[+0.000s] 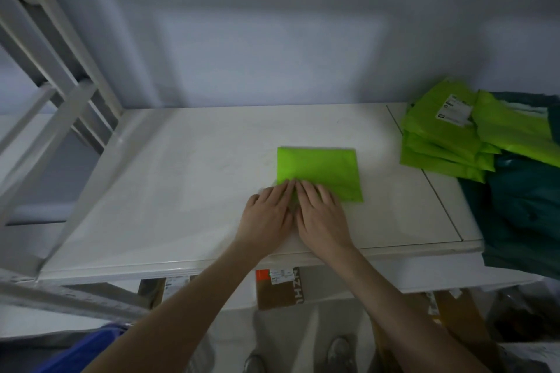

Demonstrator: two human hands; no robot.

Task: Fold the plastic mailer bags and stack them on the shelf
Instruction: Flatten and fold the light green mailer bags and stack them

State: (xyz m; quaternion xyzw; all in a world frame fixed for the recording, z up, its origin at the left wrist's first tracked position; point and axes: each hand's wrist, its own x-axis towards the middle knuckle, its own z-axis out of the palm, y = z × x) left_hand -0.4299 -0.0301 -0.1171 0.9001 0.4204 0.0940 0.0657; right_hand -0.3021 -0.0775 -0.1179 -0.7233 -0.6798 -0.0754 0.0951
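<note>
**Head view: two flat hands pressing a folded green mailer on a white shelf**

Head camera, looking forward and down. A folded lime-green mailer bag (321, 172) lies flat on the white shelf surface (181, 191), slightly right of centre and set back from the front edge. Its far edge runs nearly parallel to the wall behind; its near left corner is covered by the hands.

Left hand (266, 215) and right hand (321, 215) lie side by side, touching along the index fingers. Both are open, palms down, fingers straight and held together. The fingertips of both hands rest on the near left part of the bag; the heels of the palms rest on the bare shelf just in front of it. Neither hand curls around or pinches anything.

At the right end of the shelf, well apart from the pressed bag, sits a stack of lime-green mailers (442, 142), the topmost bearing a white shipping label (454, 110). Dark teal bags (521, 215) lie beside and partly under that stack, hanging over the shelf's right front corner.

White metal shelf uprights (60, 94) rise at the left. Below the front edge, brown cardboard parcels (278, 291) are visible on a lower level, and the person's shoes (339, 354) appear at the bottom of the frame.
</note>
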